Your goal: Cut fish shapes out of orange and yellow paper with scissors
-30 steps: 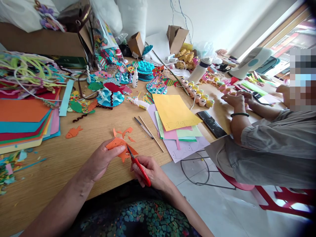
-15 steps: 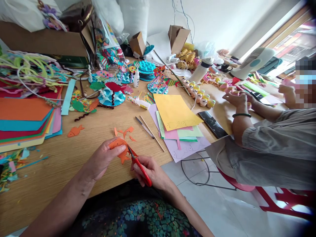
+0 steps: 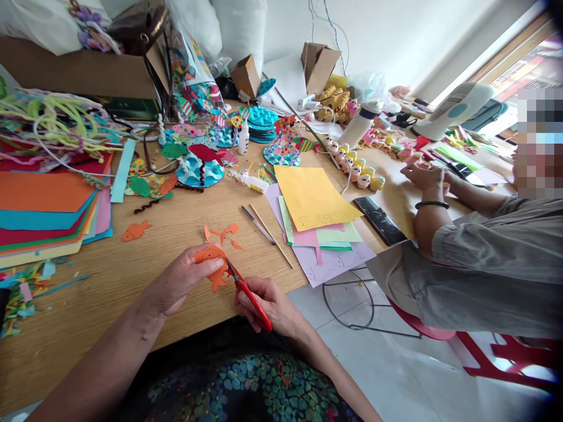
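Observation:
My left hand pinches an orange paper fish between thumb and fingers, above the table near its front edge. Red-handled scissors are gripped in my right hand, their blades at the right edge of the orange paper. Part of the fish is covered by my left thumb. Just beyond my hands lie several orange paper scraps. A finished-looking orange fish cutout rests on the table to the left.
Coloured paper sheets are stacked at left, shreds below them. A pen and stick lie before yellow paper. A phone sits at right, beside a co-worker's hands. Glue bottles and paper fish crafts stand behind.
A narrow orange strip beside the scissor blades no longer shows as it did. My hands have barely moved and keep hold of the fish and scissors. The co-worker's raised hand at far right has left view.

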Motion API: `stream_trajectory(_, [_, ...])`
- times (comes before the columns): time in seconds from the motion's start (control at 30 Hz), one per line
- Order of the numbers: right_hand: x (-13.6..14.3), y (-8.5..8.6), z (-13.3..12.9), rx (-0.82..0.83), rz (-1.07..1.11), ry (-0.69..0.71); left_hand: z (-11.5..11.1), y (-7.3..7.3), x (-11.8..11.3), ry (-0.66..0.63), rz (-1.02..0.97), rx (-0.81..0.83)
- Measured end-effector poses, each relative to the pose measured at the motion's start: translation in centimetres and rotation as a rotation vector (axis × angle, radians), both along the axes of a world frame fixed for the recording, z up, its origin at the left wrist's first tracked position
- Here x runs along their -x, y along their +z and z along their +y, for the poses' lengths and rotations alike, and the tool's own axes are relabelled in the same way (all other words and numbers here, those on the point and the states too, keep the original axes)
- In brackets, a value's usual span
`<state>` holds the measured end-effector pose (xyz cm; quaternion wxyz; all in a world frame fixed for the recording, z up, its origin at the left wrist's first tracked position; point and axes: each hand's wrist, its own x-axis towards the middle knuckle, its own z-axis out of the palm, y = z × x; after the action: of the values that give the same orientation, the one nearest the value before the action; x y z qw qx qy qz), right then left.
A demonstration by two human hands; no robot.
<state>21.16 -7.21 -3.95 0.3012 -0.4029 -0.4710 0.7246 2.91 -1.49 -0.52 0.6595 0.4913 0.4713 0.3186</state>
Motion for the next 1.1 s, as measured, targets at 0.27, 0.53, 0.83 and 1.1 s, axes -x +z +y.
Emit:
stream_trajectory(0.27, [-0.1,0.2,0.0,0.036,-0.046,0.007,0.3,0.1,0.3,-0.063,0.064,-0.03])
stream_trajectory(0.53, [-0.1,0.7,0.3,0.041,-0.087,0.037,0.4,0.2,0.5,-0.058,0.062,-0.018])
stream_trajectory(0.83, [0.6,0.8,0.6,0.022,-0.102,0.05,0.5,0.0,1.2,-0.005,0.04,-0.008])
stream_trajectory(1.1, [1.0,0.4,0.6,-0.022,-0.104,0.074,0.5,0.3,1.9,-0.03,0.022,-0.018])
